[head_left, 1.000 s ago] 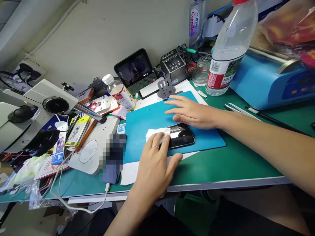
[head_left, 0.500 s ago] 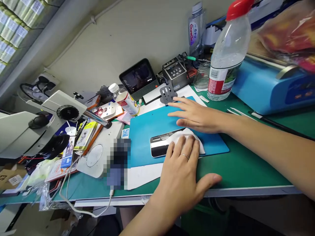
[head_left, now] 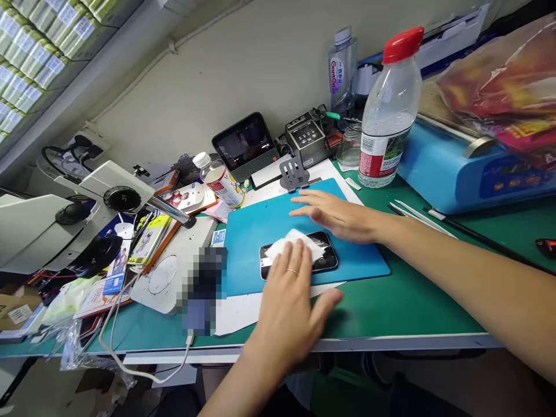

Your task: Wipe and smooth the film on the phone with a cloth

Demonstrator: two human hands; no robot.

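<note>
A smartphone (head_left: 329,259) with a dark, shiny face lies flat on a blue mat (head_left: 243,231). My left hand (head_left: 289,301) holds a folded white tissue (head_left: 299,236) down against the phone, fingers together and thumb out to the right. The tissue and fingers hide the phone's middle. Just beyond the phone's right end is my right hand (head_left: 336,214), its fingers stretched out and holding nothing. Whether it touches the mat, I cannot tell.
A red-capped water bottle (head_left: 386,127) and a blue machine (head_left: 452,168) stand at the right. Thin tools (head_left: 425,220) lie before them. A microscope (head_left: 117,191) stands left, a smart display (head_left: 245,145) and a grey control box (head_left: 306,136) behind the mat.
My left hand has slid the tissue leftward along the phone, uncovering its right end. My right hand stays outstretched nearby. The camera view has shifted slightly.
</note>
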